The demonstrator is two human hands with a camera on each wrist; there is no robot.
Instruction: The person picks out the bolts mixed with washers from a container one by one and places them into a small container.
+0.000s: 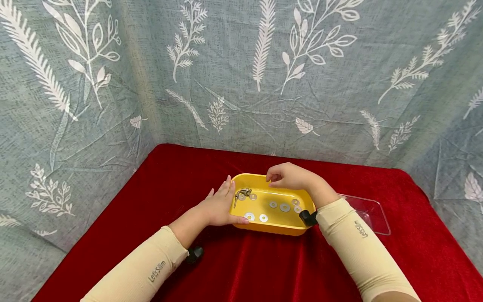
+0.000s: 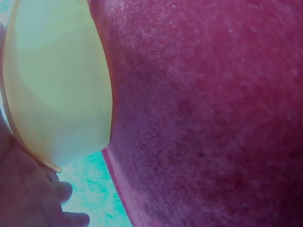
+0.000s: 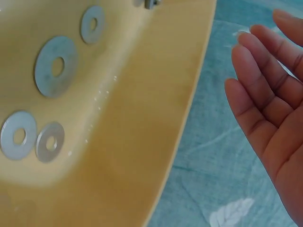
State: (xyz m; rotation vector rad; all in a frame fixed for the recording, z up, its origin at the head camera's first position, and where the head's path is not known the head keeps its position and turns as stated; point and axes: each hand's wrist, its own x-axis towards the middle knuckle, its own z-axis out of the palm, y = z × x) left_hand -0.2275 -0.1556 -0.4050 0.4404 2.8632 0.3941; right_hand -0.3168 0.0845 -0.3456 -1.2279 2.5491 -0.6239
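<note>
A yellow plastic tub [image 1: 271, 228] sits on the red cloth with several metal washers [image 1: 284, 207] scattered over its floor. Small screws [image 1: 245, 192] are clustered at its left end. My left hand [image 1: 216, 207] rests against the tub's left end, fingers stretched along the rim and thumb lying over the front left corner. In the left wrist view the tub's outer wall [image 2: 61, 85] fills much of the left side. Above the far right rim hovers my right hand [image 1: 288, 175], fingers loosely bent; its palm [image 3: 289, 151] shows bare in the right wrist view.
A clear plastic box [image 1: 367, 214] lies to the right of the tub, partly behind my right forearm. Red cloth [image 1: 181, 176] covers the table. A patterned grey-green curtain [image 1: 234, 84] hangs behind and at both sides.
</note>
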